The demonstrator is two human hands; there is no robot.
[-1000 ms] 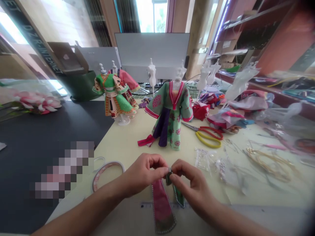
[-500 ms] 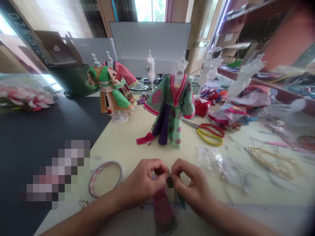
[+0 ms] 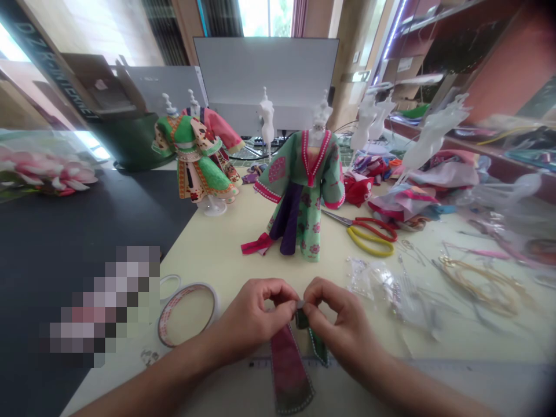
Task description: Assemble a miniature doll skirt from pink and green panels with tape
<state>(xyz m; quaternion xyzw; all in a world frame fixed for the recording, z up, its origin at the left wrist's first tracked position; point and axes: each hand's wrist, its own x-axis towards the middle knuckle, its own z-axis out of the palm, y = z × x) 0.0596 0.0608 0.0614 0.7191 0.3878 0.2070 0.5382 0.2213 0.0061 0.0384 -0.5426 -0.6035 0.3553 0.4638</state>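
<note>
My left hand (image 3: 263,310) pinches the upper end of a fabric strip (image 3: 290,376), thumb against forefinger. The strip is pink fading to dark green, edged with small white beads, and hangs toward me. Facing it, my right hand (image 3: 336,313) pinches the same small gathered spot, and the fingertips of both hands nearly touch. A shorter green beaded end (image 3: 319,347) hangs under the right fingers. How the two ends join is hidden by my fingers. Beyond the hands stands a doll dress (image 3: 302,191) in green with pink beaded trim, on a white mannequin.
Rolls of tape (image 3: 187,315) lie left of my hands. Scissors (image 3: 369,231) with red and yellow handles, bags of beads (image 3: 377,281) and gold cord (image 3: 478,284) are at right. Behind stand more dressed mannequins (image 3: 191,150), bare ones (image 3: 267,124), fabric scraps (image 3: 403,202) and a monitor (image 3: 266,75).
Both hands keep their pinch and have barely moved. The strip's ends have shifted slightly, and a little more of the green end shows below the right fingers.
</note>
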